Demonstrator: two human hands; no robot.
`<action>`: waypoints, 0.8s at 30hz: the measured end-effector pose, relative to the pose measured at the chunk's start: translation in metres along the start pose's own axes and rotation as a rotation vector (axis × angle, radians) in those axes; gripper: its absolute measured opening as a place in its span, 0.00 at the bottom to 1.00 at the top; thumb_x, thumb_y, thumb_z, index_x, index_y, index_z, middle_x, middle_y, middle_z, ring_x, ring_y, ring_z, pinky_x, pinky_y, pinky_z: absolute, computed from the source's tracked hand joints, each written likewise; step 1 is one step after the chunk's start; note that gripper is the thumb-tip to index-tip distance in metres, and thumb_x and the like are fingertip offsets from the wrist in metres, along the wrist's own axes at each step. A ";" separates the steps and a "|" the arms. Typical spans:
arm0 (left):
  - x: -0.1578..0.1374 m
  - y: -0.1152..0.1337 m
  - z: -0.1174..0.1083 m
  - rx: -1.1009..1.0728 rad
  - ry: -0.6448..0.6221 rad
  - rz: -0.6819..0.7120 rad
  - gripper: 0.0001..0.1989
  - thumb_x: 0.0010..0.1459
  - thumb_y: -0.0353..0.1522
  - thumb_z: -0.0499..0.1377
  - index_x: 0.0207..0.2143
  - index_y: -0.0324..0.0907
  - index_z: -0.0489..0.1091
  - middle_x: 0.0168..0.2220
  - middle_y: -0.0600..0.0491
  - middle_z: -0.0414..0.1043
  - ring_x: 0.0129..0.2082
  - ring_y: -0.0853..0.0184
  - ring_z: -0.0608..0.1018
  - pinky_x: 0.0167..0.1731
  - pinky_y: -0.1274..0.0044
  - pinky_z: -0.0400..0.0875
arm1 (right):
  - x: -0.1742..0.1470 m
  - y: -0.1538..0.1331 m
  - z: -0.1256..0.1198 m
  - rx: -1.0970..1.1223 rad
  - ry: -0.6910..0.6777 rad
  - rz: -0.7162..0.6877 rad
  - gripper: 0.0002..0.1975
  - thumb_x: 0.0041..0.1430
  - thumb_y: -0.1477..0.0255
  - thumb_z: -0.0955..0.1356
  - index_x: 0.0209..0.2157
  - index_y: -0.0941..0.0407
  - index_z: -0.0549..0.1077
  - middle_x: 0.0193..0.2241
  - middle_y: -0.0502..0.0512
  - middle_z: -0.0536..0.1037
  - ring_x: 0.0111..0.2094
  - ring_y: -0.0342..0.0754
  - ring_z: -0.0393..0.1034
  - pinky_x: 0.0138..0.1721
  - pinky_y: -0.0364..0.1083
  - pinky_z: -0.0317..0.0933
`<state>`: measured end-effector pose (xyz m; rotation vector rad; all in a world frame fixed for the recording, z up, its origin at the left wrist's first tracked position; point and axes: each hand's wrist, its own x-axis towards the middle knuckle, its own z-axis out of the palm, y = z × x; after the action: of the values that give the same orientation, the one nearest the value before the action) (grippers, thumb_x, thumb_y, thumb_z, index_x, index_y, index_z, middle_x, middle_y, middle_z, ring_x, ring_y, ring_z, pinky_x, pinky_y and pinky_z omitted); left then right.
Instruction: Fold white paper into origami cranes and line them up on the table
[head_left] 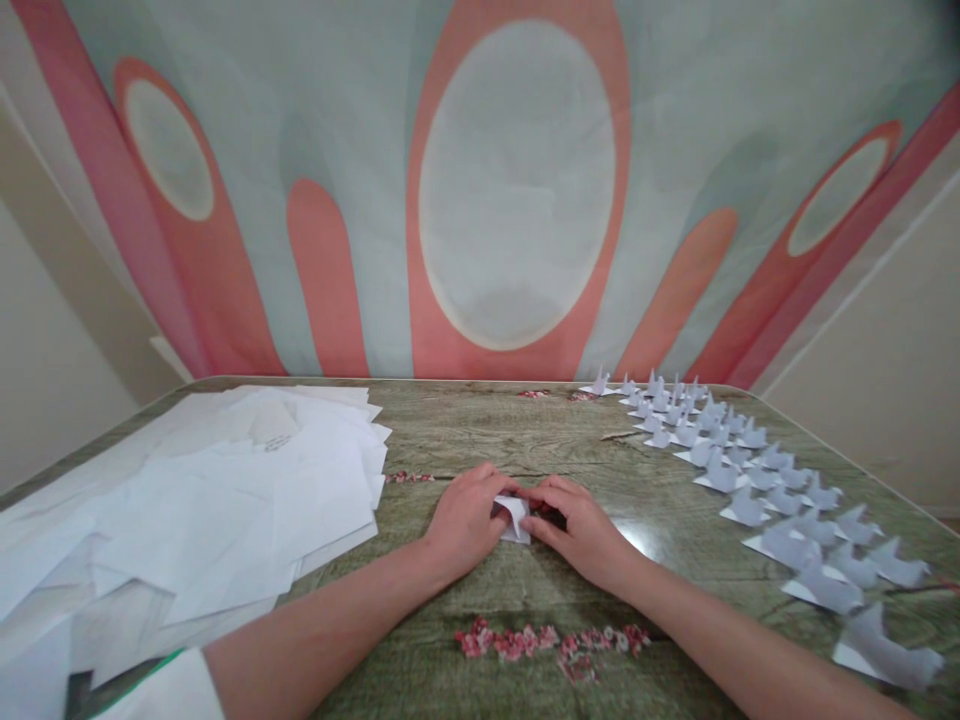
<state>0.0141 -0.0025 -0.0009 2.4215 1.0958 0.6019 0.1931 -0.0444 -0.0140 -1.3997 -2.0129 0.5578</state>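
Note:
Near the middle of the wood-grain table, a small piece of folded white paper [514, 515] is between my two hands. My left hand [469, 515] has its fingers curled round the paper's left side, with the fingertips partly hidden. From the right, my right hand [574, 525] pinches the paper's right edge with thumb and forefinger. Part of the paper stands up in a curved flap, and a flat corner lies below it. My hands cover the rest of its shape.
Loose white sheets [225, 500] are heaped across the table's left side. Several folded paper birds [720, 470] stand in rows along the right. Pink flower prints [551, 640] mark the wood-patterned table top [480, 425]. Behind it hangs a grey and coral backdrop [517, 180].

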 end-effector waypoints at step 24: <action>0.000 -0.007 0.000 -0.082 0.009 -0.004 0.15 0.46 0.27 0.58 0.40 0.42 0.69 0.37 0.52 0.68 0.38 0.64 0.70 0.39 0.76 0.63 | -0.002 0.000 0.000 0.053 -0.010 -0.001 0.11 0.53 0.68 0.68 0.39 0.53 0.72 0.32 0.52 0.72 0.36 0.47 0.65 0.39 0.46 0.55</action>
<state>0.0101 0.0019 -0.0048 2.3477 1.0585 0.6438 0.1933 -0.0460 -0.0140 -1.3671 -1.9921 0.6141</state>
